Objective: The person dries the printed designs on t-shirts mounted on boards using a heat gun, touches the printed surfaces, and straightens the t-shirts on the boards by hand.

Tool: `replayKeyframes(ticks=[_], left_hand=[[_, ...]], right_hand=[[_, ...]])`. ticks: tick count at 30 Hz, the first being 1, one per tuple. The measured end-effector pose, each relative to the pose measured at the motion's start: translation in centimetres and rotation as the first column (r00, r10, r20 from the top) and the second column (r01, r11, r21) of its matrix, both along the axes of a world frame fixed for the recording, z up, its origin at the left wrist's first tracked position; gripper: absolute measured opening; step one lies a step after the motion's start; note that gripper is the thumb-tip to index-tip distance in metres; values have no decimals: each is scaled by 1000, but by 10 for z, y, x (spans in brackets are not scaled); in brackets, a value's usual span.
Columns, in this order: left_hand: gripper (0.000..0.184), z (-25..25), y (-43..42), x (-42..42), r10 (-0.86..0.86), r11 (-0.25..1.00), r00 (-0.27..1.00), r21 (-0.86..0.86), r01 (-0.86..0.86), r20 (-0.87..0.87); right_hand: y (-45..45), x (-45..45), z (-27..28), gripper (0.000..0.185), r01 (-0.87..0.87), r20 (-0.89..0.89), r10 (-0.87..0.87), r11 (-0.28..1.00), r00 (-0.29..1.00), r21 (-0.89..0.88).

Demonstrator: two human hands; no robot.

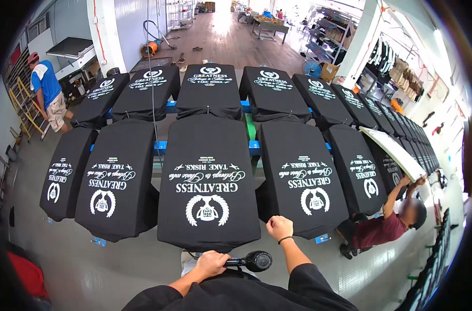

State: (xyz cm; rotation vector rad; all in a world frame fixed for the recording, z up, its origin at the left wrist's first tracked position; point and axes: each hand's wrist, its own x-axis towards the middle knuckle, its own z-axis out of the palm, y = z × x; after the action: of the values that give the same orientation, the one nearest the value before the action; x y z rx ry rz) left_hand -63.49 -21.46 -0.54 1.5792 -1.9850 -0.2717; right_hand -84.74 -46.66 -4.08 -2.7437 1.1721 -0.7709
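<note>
My left hand (212, 264) is wrapped round the handle of a black hair dryer (258, 261), held close to my body with its round end toward the right. My right hand (280, 228) is curled into a loose fist, with a dark band on the wrist and nothing visible in it. It hovers near the front edge, between two boards. Straight ahead, a black T-shirt (209, 147) lies stretched over a board, its white "GREATNESS" print upside down to me. Another printed black T-shirt (302, 155) lies to its right.
Two long rows of boards bear more black shirts, including one at left (116, 166). At right, a co-worker in a maroon shirt (379, 228) holds up a white-edged frame (394, 147). Another person in blue (45, 85) stands at far left. A thin cable (152, 98) hangs ahead.
</note>
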Motion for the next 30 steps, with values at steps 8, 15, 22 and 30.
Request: replayKeyframes(ticks=[8, 15, 22, 30], left_hand=[[26, 3, 0, 0, 6, 1000, 1000, 2, -6, 13], [32, 0, 1, 1, -11, 998, 999, 57, 9, 33], [33, 3, 2, 2, -19, 997, 999, 72, 16, 34], [31, 2, 1, 1, -18, 999, 1000, 41, 17, 19]], right_hand=[[0, 0, 1, 17, -3, 1, 3, 1000, 1000, -9], [0, 1, 2, 17, -4, 10, 4, 1000, 1000, -14], [0, 1, 3, 18, -14, 17, 14, 1000, 1000, -9], [0, 0, 2, 19, -4, 4, 4, 1000, 1000, -17]])
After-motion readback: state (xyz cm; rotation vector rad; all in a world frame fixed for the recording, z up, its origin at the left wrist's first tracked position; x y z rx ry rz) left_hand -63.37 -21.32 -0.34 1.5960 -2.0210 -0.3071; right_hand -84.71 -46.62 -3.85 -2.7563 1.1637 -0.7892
